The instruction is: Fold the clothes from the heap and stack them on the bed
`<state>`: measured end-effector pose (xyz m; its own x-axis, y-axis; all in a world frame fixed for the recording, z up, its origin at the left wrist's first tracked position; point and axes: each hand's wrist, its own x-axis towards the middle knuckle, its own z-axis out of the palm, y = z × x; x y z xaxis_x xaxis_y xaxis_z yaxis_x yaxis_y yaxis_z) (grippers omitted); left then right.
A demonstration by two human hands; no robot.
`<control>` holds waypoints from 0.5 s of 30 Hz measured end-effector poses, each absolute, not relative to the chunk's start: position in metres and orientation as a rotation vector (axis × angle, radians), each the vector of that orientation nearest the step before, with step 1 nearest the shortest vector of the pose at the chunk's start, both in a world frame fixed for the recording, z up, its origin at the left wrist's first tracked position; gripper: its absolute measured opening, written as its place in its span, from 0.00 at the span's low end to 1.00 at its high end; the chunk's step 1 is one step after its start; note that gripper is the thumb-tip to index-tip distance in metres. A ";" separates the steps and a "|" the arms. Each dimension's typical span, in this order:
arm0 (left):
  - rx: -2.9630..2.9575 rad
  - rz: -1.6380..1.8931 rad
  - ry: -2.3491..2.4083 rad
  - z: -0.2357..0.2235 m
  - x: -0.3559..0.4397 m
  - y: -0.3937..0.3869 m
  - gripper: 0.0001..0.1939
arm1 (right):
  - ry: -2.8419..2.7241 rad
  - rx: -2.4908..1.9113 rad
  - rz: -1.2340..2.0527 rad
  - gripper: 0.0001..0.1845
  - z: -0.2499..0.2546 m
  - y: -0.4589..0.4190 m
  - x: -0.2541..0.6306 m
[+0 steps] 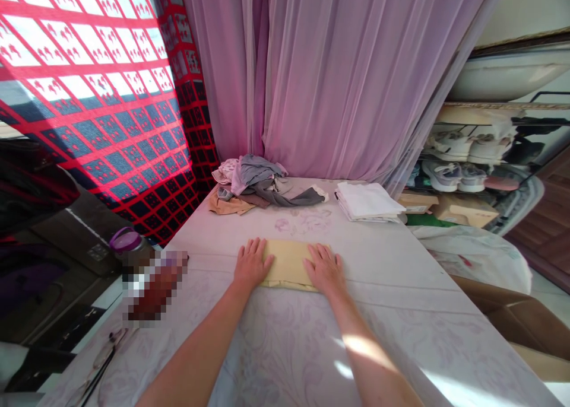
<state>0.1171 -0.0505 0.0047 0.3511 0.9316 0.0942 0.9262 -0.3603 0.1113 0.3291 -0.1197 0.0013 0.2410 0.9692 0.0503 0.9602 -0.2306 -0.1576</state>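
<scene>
A folded yellow cloth [287, 263] lies flat on the table [285, 342], which has a pale floral cover. My left hand [253, 264] rests flat over its left end, fingers stretched out. Over the right end lies my right hand [326, 269], also flat with the fingers apart. Neither hand grips the cloth. Beyond it, at the table's far left, is a heap of crumpled clothes [258, 178] in grey, pink and orange-brown. A stack of folded white cloths [369, 200] sits at the far right.
Eyeglasses [104, 359] lie near the left edge, by a blurred-out item [158, 288]. A jar with a purple lid [128, 241] stands beyond. Purple curtains [347, 80] hang behind the table. At right are shelves with shoes [454, 174] and a cardboard box [512, 312].
</scene>
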 end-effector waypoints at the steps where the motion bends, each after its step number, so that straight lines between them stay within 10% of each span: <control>1: 2.555 0.215 1.758 0.004 0.117 -0.050 0.32 | -1.844 -2.348 0.076 0.27 0.001 -0.120 0.329; 15: 2.526 0.243 1.745 0.003 0.117 -0.052 0.32 | -1.873 -2.363 0.025 0.27 -0.004 -0.119 0.330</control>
